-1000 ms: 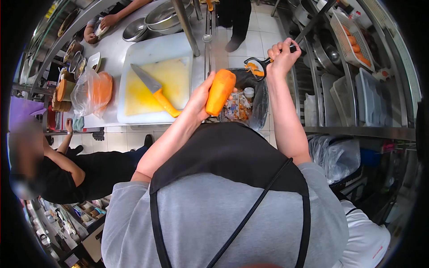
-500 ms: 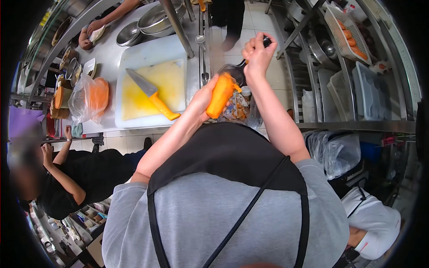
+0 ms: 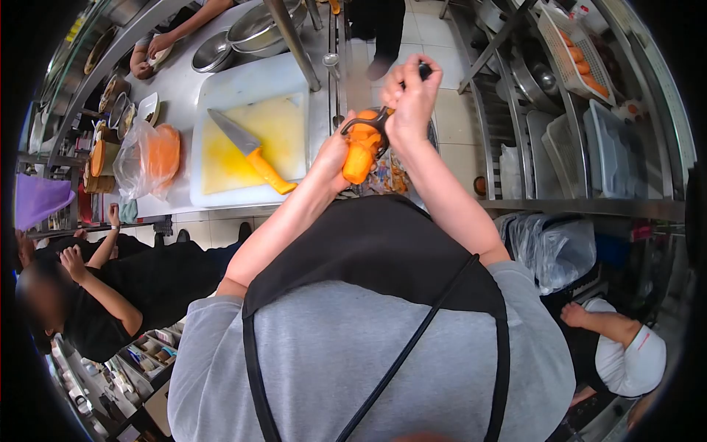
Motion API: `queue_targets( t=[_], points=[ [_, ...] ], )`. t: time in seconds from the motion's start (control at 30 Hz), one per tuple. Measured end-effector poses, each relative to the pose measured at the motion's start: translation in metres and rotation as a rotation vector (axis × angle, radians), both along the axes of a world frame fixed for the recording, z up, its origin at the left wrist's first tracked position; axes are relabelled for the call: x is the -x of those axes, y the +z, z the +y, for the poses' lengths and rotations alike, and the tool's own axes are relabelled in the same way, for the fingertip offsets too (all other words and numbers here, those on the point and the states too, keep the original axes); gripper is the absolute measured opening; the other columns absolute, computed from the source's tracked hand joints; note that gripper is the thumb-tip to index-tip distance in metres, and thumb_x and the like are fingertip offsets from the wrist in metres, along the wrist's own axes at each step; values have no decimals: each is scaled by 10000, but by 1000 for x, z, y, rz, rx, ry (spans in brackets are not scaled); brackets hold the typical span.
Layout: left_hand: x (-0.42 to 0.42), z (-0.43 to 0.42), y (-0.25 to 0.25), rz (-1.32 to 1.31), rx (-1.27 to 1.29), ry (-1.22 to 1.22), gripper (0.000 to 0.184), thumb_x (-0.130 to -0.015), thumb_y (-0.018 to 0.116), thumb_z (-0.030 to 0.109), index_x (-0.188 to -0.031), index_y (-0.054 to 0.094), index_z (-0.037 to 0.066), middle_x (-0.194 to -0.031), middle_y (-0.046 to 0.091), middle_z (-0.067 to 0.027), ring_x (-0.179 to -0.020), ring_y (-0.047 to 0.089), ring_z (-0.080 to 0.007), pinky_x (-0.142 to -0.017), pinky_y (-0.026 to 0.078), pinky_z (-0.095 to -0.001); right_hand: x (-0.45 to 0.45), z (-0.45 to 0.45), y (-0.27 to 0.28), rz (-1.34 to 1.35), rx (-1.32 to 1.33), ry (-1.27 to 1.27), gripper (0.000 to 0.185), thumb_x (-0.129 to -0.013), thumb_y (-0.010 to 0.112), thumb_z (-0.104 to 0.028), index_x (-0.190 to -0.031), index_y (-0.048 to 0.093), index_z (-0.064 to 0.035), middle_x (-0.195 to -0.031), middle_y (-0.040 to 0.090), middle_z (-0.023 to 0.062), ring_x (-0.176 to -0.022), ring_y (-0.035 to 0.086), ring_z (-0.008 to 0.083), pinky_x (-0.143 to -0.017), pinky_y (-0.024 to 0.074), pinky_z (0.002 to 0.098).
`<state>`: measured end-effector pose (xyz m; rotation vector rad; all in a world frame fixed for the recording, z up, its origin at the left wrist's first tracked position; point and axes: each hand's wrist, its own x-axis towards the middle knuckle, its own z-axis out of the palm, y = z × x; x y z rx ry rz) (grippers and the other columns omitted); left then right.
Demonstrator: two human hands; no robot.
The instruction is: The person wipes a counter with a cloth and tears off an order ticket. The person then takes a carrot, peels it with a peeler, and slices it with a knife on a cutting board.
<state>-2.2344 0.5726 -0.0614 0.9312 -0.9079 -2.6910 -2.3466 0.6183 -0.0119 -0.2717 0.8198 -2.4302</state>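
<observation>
My left hand [image 3: 333,156] is wrapped around a thick orange carrot [image 3: 358,166], held at a slant over a bin of scraps [image 3: 392,179]. The black handle of a peeler [image 3: 381,124] sits in the closed fingers of my right hand [image 3: 412,103]. Its wide head lies across the carrot's upper part, and the blade itself cannot be made out. To the left, a knife with a yellow handle [image 3: 268,172] rests on a yellow-stained white cutting board [image 3: 221,88].
A plastic bag with orange contents [image 3: 160,156] and metal bowls [image 3: 213,53] share the steel table. A metal post [image 3: 293,46] rises beside the board. Shelves [image 3: 530,205] with trays and a basket stand to the right. Other people stand left, ahead and lower right.
My right hand has moved left and slightly down, bringing the peeler's head from beyond the carrot's far end onto the carrot. The carrot has shifted slightly and stays in my left hand.
</observation>
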Motion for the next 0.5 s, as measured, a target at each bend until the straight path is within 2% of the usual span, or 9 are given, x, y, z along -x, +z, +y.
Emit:
queue_targets(
  t=[0.17,0.27,0.43,0.5],
  points=[
    [-1,4,6,-49,40,45,415,-888,378,465,-1000,500,85,-771,553,-104,-599,531,-236,-461,437,-330,5,-7,-17,4,-58,-30,219,-870,516,-189,-957,320,-140,-649,371,-2,-439,286,49,-371,230,198],
    [-3,1,-2,-4,35,5,431,-886,383,466,-998,499,66,-751,550,-102,-577,527,-231,-453,435,-319,12,-9,-25,13,-67,-56,189,-885,495,-171,-971,332,-131,-650,385,21,-452,314,60,-366,238,198],
    [-15,10,23,-133,83,-129,474,-895,344,472,-1023,488,40,-772,559,-120,-584,549,-214,-469,454,-303,59,-6,-42,61,-102,-296,215,-878,505,-157,-986,320,-135,-649,392,38,-449,316,82,-362,239,219],
    [-17,4,21,-53,90,-155,485,-894,338,479,-1032,487,39,-779,562,-124,-599,554,-211,-473,457,-307,77,9,-44,30,-110,-317,219,-875,504,-154,-982,314,-139,-648,391,26,-468,324,79,-373,252,214]
  ],
)
